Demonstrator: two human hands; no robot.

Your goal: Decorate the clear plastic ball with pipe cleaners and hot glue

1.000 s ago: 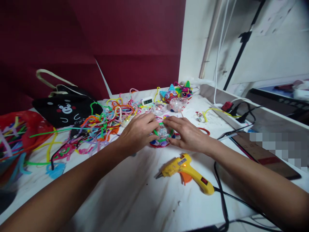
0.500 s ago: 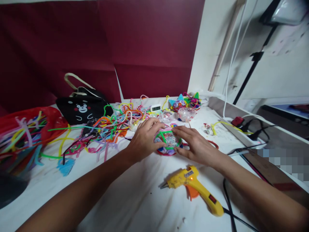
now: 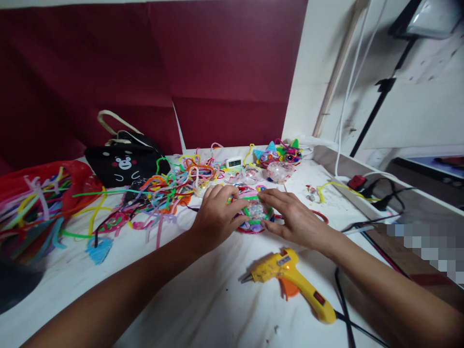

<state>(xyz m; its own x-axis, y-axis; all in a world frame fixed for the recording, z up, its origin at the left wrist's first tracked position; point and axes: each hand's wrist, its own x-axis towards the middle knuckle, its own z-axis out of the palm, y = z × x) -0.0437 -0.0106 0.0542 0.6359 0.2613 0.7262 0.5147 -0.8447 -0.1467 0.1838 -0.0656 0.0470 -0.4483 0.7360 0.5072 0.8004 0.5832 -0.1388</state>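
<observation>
Round craft piece [image 3: 258,210] on table [image 3: 174,299], between left hand [image 3: 217,215] and right hand [image 3: 295,217]: glittery centre, green strips, reddish rim. Thumbs parted from fingers; whether pinching, cannot tell. Left: red bag [image 3: 87,183] holding pipe cleaners [image 3: 39,195].

Backdrop: a dark red sheet [image 3: 224,58] fills most of what I face, creased upright and crosswise, with a narrow white sliver [image 3: 179,125] near its lower edge.
Wall: white [image 3: 311,63], to my right of the sheet; a slanting strip of trim [image 3: 337,72] and a white cable [image 3: 344,111] run down it.
Stand: a black pole [image 3: 370,121], its boxy head [image 3: 429,19] in my upper right corner.
Worktop: white with brownish streaks [image 3: 203,299], bounded on my right by a raised edge [image 3: 431,203].
Beyond the edge: a bluish, dark-sided surface [image 3: 420,163].
Light: pale on the wall, dimmer over my left.
</observation>
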